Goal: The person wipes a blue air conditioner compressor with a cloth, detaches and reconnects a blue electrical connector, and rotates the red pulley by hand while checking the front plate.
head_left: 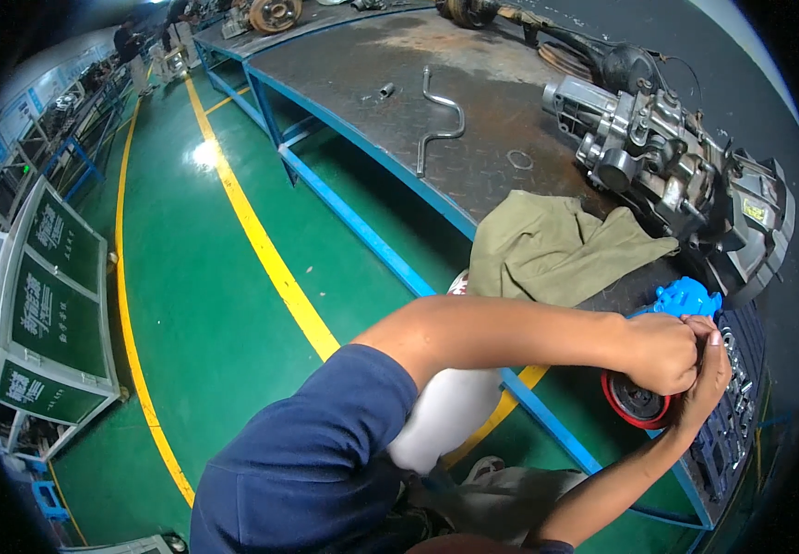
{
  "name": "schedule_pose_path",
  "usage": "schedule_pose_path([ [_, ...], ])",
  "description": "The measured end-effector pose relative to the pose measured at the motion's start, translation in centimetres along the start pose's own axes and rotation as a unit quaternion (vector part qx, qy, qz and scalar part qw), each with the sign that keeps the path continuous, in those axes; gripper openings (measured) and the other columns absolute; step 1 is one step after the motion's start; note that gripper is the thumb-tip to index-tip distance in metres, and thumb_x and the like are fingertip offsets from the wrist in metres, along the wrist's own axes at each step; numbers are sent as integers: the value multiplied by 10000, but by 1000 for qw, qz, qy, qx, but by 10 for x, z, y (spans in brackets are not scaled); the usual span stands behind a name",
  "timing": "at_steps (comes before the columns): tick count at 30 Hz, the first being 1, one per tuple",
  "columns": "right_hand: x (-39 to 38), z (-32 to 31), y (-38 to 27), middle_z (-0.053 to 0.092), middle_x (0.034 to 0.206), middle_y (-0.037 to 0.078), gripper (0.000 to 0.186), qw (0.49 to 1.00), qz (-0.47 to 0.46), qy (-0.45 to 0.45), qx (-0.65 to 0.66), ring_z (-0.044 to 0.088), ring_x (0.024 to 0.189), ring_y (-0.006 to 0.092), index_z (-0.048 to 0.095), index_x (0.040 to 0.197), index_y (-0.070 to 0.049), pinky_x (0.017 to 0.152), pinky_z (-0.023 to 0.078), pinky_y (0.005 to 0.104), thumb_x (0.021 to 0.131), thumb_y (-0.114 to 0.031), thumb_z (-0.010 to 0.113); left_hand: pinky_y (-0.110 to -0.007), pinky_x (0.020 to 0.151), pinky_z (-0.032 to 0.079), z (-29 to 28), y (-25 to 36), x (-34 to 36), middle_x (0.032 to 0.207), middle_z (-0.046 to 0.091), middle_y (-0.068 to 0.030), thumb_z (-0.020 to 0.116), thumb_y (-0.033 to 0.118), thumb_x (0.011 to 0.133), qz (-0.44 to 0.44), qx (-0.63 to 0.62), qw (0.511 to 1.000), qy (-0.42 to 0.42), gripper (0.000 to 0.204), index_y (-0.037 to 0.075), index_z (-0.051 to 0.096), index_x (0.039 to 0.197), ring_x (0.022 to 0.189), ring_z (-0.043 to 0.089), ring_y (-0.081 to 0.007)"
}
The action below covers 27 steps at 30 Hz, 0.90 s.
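My left hand (pixel 662 353) is closed in a fist at the right end of the table, its arm stretched across from the left. Pressed up against it is my right hand (pixel 706 380), fingers bent and thumb raised. Whatever lies between the fingers is hidden. Under the hands sits a round dark part with a red rim (pixel 613 395), partly covered by the left fist. Just beyond them is a bright blue object (pixel 687 297) of lumpy shape. Beside the right hand lies a dark tool case (pixel 715 452) with several shiny sockets (pixel 741 392).
An olive cloth (pixel 547 249) lies crumpled near a metal gearbox (pixel 658 157). Farther off on the dark table (pixel 344 74) are a cranked speed handle (pixel 455 120) and a small socket (pixel 386 90). Blue rails (pixel 353 226) edge the table; green boards (pixel 58 295) stand left. People (pixel 130 51) are far back.
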State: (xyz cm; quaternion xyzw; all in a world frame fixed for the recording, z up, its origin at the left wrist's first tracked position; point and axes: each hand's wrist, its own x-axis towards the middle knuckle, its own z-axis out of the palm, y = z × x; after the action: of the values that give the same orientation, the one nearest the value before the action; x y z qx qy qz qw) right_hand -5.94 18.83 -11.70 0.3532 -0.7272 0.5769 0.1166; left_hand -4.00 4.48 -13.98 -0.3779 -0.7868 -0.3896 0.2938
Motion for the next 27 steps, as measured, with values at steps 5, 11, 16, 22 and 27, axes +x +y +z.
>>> schedule_pose_path([
  [5, -6, -10, -14, 686, 931, 102, 371, 995, 92, 37, -23, 622, 883, 188, 683, 914, 49, 880, 469, 317, 1008, -223, 449, -483, 601, 521, 5, -2, 15, 705, 673, -199, 566, 219, 780, 77, 67, 982, -157, 246, 55, 662, 623, 666, 661, -363],
  [11, -31, 0, -3, 714, 926, 167, 289, 951, -139, 248, -121, 673, 904, 247, 673, 846, 67, 878, 502, 361, 980, -89, 470, -480, 1015, 417, -17, -9, -5, 1100, 659, -171, 571, 159, 854, 97, 113, 988, 50, 243, 10, 670, 1019, 1130, 584, -370],
  [16, -127, -46, 54, 719, 870, 91, 72, 859, -125, 353, -350, 686, 862, 256, 679, 788, -35, 790, 493, 361, 838, -26, 629, -476, 1059, 382, -34, 16, -17, 1253, 615, -174, 579, 176, 871, 130, 169, 977, -15, 347, 13, 644, 1171, 1235, 526, -384],
  [22, -105, -78, 43, 670, 1102, 52, 154, 797, -83, 345, -489, 574, 1118, 274, 711, 935, -117, 997, 364, 456, 782, -138, 716, -482, 1063, 360, -38, 7, -16, 1288, 581, -211, 553, 253, 898, 137, 240, 960, -41, 406, -3, 614, 1207, 1262, 489, -405],
  [27, -67, -92, 66, 616, 1251, 86, 275, 821, -49, 161, -545, 475, 1276, 291, 705, 1088, -130, 1093, 301, 527, 816, -151, 672, -502, 1069, 345, -27, 0, -17, 1312, 556, -227, 488, 378, 944, 130, 205, 969, -42, 479, 10, 590, 1233, 1275, 468, -422],
])
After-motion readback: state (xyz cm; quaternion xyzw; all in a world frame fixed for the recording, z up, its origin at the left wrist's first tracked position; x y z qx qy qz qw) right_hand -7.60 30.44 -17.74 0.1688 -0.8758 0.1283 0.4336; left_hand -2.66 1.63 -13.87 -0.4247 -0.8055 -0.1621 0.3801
